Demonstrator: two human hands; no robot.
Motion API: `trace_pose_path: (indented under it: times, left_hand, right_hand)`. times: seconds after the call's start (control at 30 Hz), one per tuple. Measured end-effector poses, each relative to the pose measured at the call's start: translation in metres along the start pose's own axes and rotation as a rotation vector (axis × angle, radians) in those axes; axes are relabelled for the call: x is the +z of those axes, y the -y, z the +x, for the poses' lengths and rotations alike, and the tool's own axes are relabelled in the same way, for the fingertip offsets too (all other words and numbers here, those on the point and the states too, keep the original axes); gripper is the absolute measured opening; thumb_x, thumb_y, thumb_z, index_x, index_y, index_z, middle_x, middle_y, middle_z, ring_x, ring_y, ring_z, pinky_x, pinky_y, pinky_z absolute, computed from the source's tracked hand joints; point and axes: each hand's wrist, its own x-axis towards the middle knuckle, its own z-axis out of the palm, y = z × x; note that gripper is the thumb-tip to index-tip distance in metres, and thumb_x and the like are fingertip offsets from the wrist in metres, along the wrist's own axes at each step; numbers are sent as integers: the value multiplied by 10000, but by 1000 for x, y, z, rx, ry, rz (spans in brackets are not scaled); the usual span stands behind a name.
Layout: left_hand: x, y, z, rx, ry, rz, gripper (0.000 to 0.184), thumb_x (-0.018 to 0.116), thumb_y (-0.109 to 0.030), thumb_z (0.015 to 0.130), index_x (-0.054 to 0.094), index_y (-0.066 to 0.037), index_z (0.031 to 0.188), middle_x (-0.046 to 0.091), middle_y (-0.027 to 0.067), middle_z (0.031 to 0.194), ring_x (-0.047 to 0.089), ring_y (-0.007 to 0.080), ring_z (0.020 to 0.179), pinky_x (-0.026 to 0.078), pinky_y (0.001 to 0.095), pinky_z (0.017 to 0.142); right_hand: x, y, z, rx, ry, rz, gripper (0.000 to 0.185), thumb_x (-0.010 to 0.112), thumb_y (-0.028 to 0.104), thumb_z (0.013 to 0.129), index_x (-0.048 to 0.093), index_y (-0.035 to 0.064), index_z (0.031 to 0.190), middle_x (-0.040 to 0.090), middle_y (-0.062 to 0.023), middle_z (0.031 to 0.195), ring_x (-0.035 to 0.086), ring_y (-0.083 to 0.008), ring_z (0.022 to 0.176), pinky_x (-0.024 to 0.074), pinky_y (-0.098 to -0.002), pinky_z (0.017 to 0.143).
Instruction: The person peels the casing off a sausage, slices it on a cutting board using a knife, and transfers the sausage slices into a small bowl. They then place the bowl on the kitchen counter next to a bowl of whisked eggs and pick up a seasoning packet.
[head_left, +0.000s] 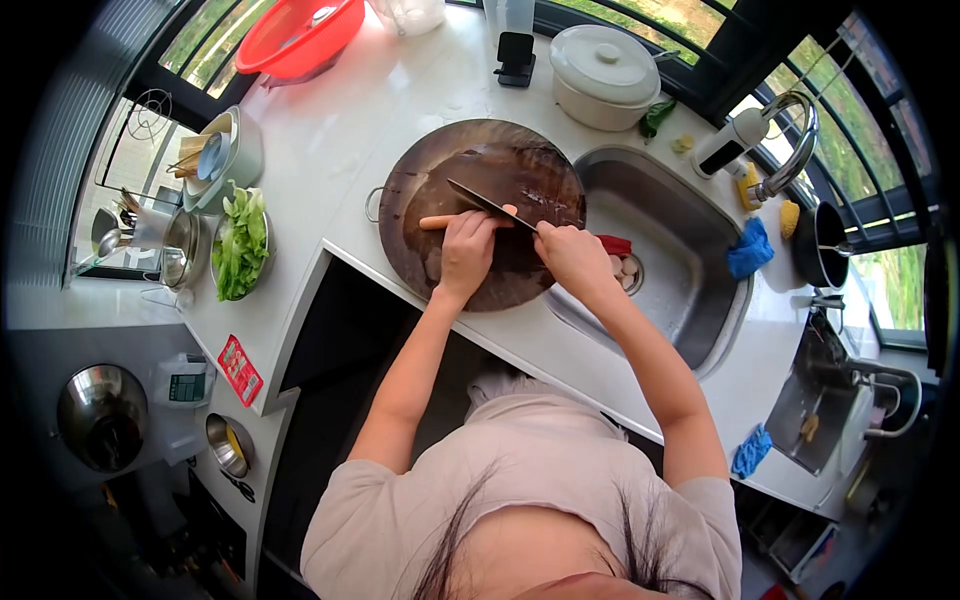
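Both hands are busy over the round board (430, 165), which sits close to the near edge of the counter, so I'd guess it's there to keep the reach short. The sausage (435, 222) (might be a carrot, can't quite tell) lies on the board left of its middle, one end poking out to the left of the left hand (466, 252). That hand is clamped down over it with the fingers bent, which looks like the way to stop a round thing rolling about. The right hand (573, 258) is closed round the knife (476, 199) at the handle end — the handle itself is mostly hidden by the fingers. The blade slants up to the far left, just beyond the left fingers, so the sausage gets pinned close to the edge; good for control, though it leaves little room for a slip. There's a small orange piece (510, 210) right by the blade. Whether the edge is touching the board, I can't tell. The board's right side reaches the rim of the sink (712, 215), with something red (612, 244) and some pale rounds (626, 268) down in there — handy for keeping wet stuff off the board, I reckon. The bowl of greens (240, 245) sits well off to the left, out of the knife's way.
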Motion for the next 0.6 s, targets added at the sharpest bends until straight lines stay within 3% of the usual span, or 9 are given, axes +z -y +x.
trace_pose_path:
  times: [0.6]
  left_hand:
    - [-2,1,-1,-9,-17,-44,246,617,59,750,695,-90,931,648,75,945,595,293,958,466,403,866]
  right_hand:
    - [-12,8,-8,-44,-39,8,210,522,237,940,568,45,869,657,-182,738,668,-370,685,531,-479,599]
